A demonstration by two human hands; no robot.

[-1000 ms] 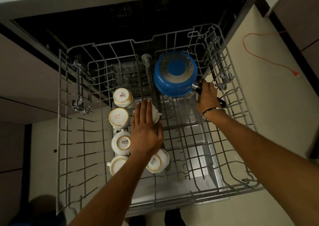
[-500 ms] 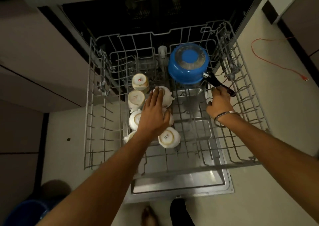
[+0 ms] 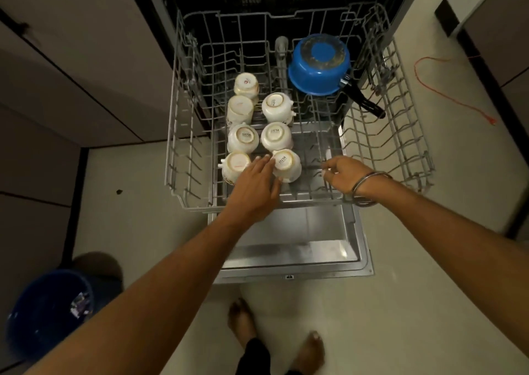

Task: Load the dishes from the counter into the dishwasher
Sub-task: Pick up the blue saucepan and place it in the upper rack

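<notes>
The grey wire dishwasher rack (image 3: pixel 183 157) is pulled out over the open door. Several white cups (image 3: pixel 274 108) stand upside down in two rows on its left half. A blue saucepan (image 3: pixel 319 65) lies upside down at the back right, its black handle (image 3: pixel 362 101) pointing to the right front. My left hand (image 3: pixel 254 188) hovers with straight fingers over the rack's front, fingertips at the nearest cups. My right hand (image 3: pixel 342 171) hangs over the rack's front right with fingers loosely curled, holding nothing, a metal bangle on the wrist.
The open dishwasher door (image 3: pixel 300 243) lies flat below the rack. A blue bucket (image 3: pixel 43 314) stands on the floor at the lower left. An orange cable (image 3: pixel 446 94) runs across the floor on the right. Cabinet fronts (image 3: pixel 57 88) line the left. My bare feet (image 3: pixel 243 320) stand before the door.
My right hand has let go of the saucepan handle and drawn back to the rack's front. My left hand has pulled back from the middle cups. The view has moved back.
</notes>
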